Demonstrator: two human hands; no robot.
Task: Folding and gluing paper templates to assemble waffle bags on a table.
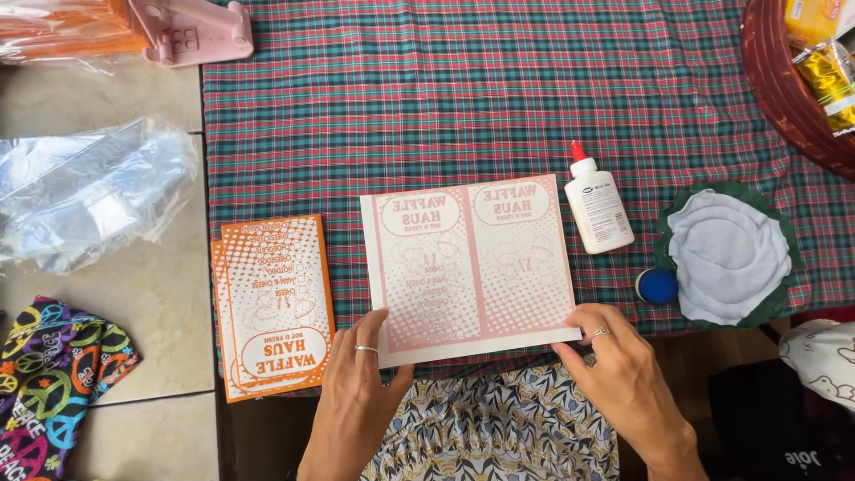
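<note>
It looked like a home craft table. A plaid tablecloth (499, 98) in green and red covered the middle of the frame over a tiled surface (151, 303) at left. A white glue bottle (597, 205) stood at right of centre, beside cloth rounds (726, 254), and crumpled clear plastic (89, 191) lay at left.

Illumination: bright, even, diffuse daylight.
Shadows are soft and faint; glare appears on the clear plastic bag (85, 191) (left edge); focus is sharp, edge distortion slight.
</note>
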